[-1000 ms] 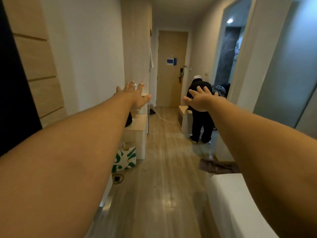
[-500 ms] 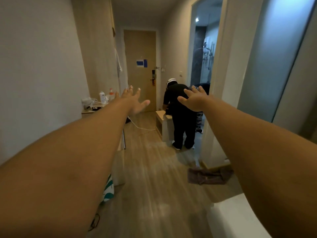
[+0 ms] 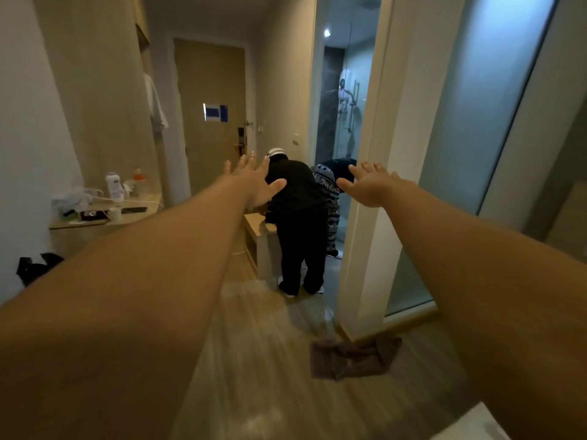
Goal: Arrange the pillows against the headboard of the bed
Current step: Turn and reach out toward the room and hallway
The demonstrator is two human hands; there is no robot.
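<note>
1. Both arms reach straight forward into a hallway; the left hand (image 3: 254,182) and the right hand (image 3: 370,185) are empty, fingers spread, palms facing away.
2. No pillow or headboard shows; only a white corner of the bed (image 3: 473,423) is visible at the lower right.
3. A person in black (image 3: 298,217) bends over a low cabinet (image 3: 262,246) beyond the hands.
4. A brown cloth (image 3: 352,357) lies crumpled on the wooden floor (image 3: 254,360).
5. Bottles stand on the surface (image 3: 127,217) at left.
</note>
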